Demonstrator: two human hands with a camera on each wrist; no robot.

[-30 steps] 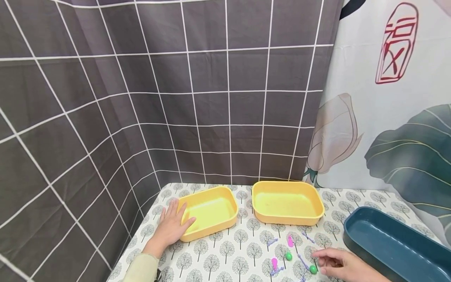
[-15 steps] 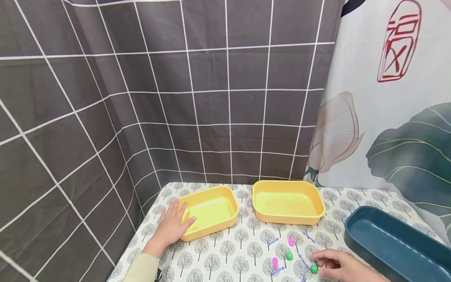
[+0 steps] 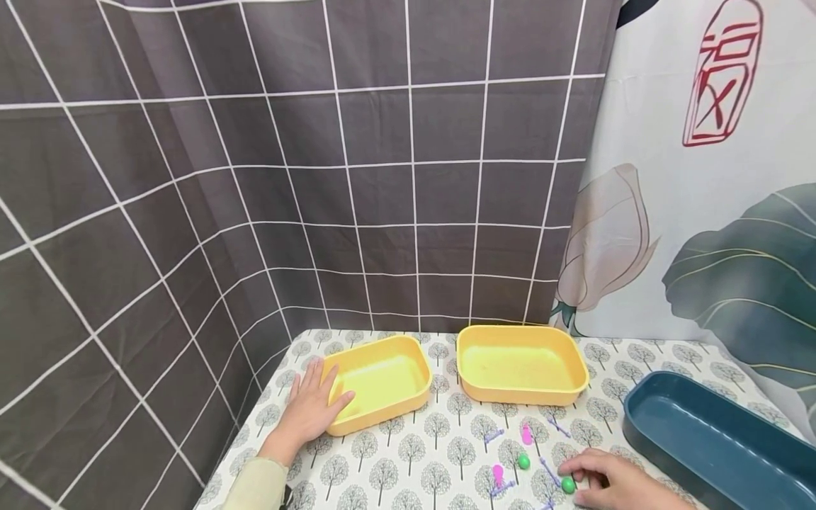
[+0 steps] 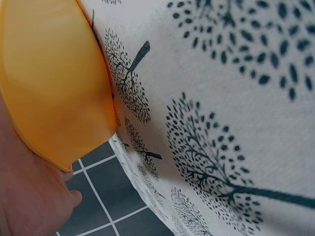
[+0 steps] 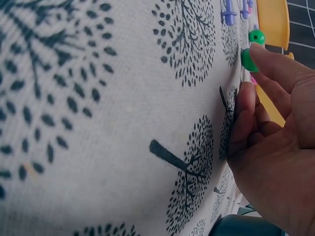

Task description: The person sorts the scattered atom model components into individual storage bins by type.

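My left hand point(image 3: 310, 411) rests with spread fingers over the left end of the left yellow tray point(image 3: 408, 407), in the head view. The left wrist view shows that tray's wall point(image 4: 54, 73) beside the hand. My right hand point(image 3: 608, 478) is low over the tablecloth at the right, fingers loosely bent. Right at its fingertips lies a green bead point(image 3: 568, 485). In the right wrist view the thumb partly overlaps the green bead point(image 5: 248, 61). A second green bead point(image 3: 523, 462), purple sticks point(image 3: 550, 472) and two pink pieces point(image 3: 526, 435) point(image 3: 498, 475) lie scattered to its left.
Another yellow tray point(image 3: 523, 397) stands at the back, in front of a dark grid curtain point(image 3: 382, 198). A long dark blue tray point(image 3: 714, 439) stands on the right, beside and behind my right hand. The tree-print cloth point(image 3: 408, 489) covers the table.
My right hand has edged slightly left, its fingertips closer over the green bead. The left hand and the trays have stayed in place.
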